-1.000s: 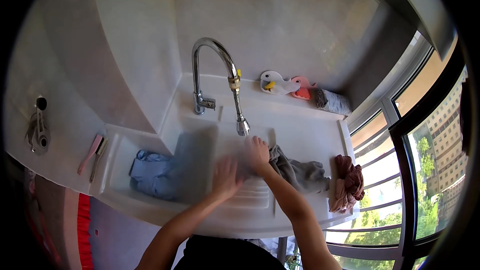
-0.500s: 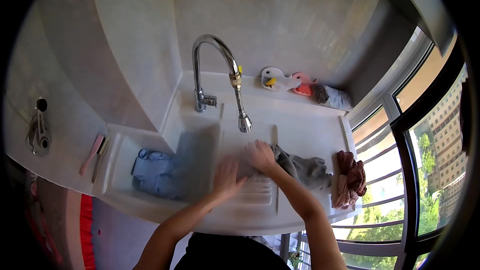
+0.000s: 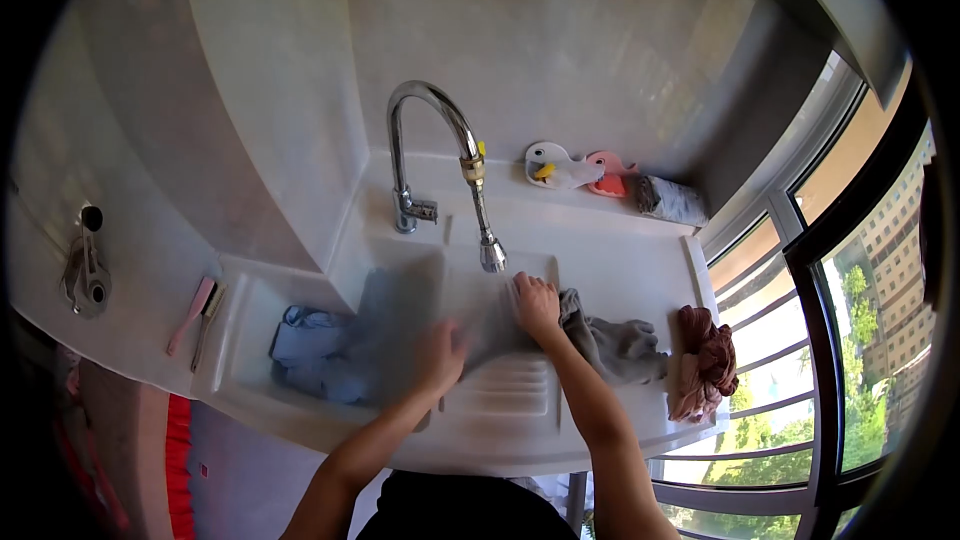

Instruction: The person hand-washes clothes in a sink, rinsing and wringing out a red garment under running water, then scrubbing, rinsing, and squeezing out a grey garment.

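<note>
A wet grey garment [image 3: 622, 348] lies across the sink's right side, and its left end is a blurred stretch of cloth over the ribbed washboard [image 3: 505, 388]. Closed around this cloth is my right hand [image 3: 538, 304], at the washboard's upper right, below the spray head. My left hand [image 3: 440, 358] is at the washboard's left edge, beside the basin. Motion blurs its fingers, but they look curled in where the grey cloth meets them.
A chrome faucet [image 3: 432, 95] arches above the washboard. Blue clothing [image 3: 318, 355] sits in the basin at left. A brown garment [image 3: 705, 365] is bunched at the right edge. Brushes [image 3: 200, 318] lie at far left; whale-shaped holders [image 3: 560, 166] and a grey roll [image 3: 672, 200] line the back ledge.
My left hand has gone from spread fingers over the cloth to a more curled shape, slightly left. My right hand has shifted a little right. The view has tilted slightly.
</note>
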`<state>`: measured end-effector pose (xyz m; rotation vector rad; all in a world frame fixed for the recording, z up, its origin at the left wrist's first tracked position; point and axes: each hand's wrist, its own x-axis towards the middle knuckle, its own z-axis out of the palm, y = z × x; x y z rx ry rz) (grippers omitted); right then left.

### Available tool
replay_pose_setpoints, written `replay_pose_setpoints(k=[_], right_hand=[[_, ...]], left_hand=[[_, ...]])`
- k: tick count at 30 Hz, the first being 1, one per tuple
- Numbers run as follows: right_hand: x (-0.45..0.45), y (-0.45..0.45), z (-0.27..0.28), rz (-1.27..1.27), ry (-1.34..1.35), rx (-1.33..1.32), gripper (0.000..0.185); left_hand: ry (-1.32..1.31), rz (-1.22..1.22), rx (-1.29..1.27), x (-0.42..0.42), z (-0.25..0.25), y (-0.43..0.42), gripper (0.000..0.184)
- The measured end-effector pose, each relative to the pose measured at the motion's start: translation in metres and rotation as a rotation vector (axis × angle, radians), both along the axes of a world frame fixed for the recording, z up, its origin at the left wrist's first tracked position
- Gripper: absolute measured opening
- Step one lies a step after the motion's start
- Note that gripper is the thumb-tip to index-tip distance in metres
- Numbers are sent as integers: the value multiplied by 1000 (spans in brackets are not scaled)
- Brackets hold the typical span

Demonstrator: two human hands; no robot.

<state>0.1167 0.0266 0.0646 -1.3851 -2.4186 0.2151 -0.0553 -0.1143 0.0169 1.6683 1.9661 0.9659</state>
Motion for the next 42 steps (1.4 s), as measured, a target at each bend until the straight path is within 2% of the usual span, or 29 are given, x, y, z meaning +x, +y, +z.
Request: replay_pose_setpoints(k=[1, 2, 3, 4, 6, 7, 8, 10, 11, 12, 14, 16, 17, 18, 20, 22, 23, 24, 26, 27, 29, 30, 32, 34, 36, 38, 39, 40, 42], right_hand=[[1, -5, -13, 160, -26, 242, 28], [8, 1, -22, 156, -21, 244, 28], [13, 4, -18, 242, -28, 291, 26], [17, 3, -16, 330, -35, 330, 25], [6, 12, -6, -193, 178, 117, 31], [-2, 18, -6, -291, 206, 67, 29], [-12, 19, -7, -387, 237, 13, 28], [-19, -6, -1, -101, 184, 5, 28], [-25, -23, -13, 11, 92, 164, 32], [-29, -50, -2, 134, 16, 107, 37], [-25, -73, 10, 451, 28, 260, 37], [-18, -36, -18, 328, -44, 424, 34], [-20, -19, -9, 213, -179, 253, 29], [-19, -2, -14, 62, -179, 201, 28], [-31, 8, -15, -70, -270, 136, 28], [-33, -14, -25, 129, -305, 166, 31], [-37, -37, -11, 164, -227, 149, 38], [-34, -38, -21, 227, -151, 240, 38], [-22, -17, -16, 52, -136, 63, 29], [-17, 1, -20, -22, -99, 108, 26], [-22, 29, -28, -208, -48, 3, 33], [-24, 27, -26, -257, -15, -26, 37], [-21, 7, -20, -226, -18, 1, 39], [-12, -9, -9, -187, -29, 42, 41], [-1, -26, -2, -59, -4, -305, 48], [11, -41, -9, 20, 106, -399, 50], [19, -47, -4, 102, 182, -424, 38], [23, -48, 7, 103, 180, -421, 38], [28, -50, 31, 102, 944, -837, 22]], left_hand=[[-306, 99, 26, 3, -2, 3, 34], [-619, 200, 52, 8, -4, 7, 32], [-808, 283, 12, 13, 15, 9, 30], [-811, 286, 3, 13, 6, 11, 30], [-220, 147, 270, 7, -14, 19, 29], [96, 37, 280, 8, 8, 13, 34], [101, 44, 280, 14, 6, 11, 34], [468, -2, 159, 26, -10, 6, 47], [394, -53, 151, 30, -20, 9, 57], [388, -49, 153, 34, -20, 12, 57], [9, -215, 31, 41, -20, 13, 63], [-185, -295, -47, 44, -15, 2, 67], [61, -248, -3, 44, -3, 0, 69], [306, -194, 47, 44, 5, 1, 70], [331, -203, 111, 39, 2, 0, 71], [379, -243, 101, 37, 12, -2, 69], [377, -250, 108, 37, 11, 1, 69], [375, -235, 141, 36, 10, 1, 65], [371, -223, 148, 37, 4, -9, 60], [350, -206, 103, 37, 3, -6, 56], [336, -144, 138, 36, 8, 0, 41], [342, -153, 138, 34, 4, 2, 41], [145, -104, 241, 32, -9, 9, 41], [84, -91, 241, 28, -3, 14, 41], [18, -70, 236, 25, 0, 11, 41], [-123, 7, 126, 19, 0, 12, 39], [-123, 4, 132, 16, 4, 15, 39], [-311, 10, 0, 13, 9, 18, 32], [-675, 19, -273, 7, 17, 22, 22]])
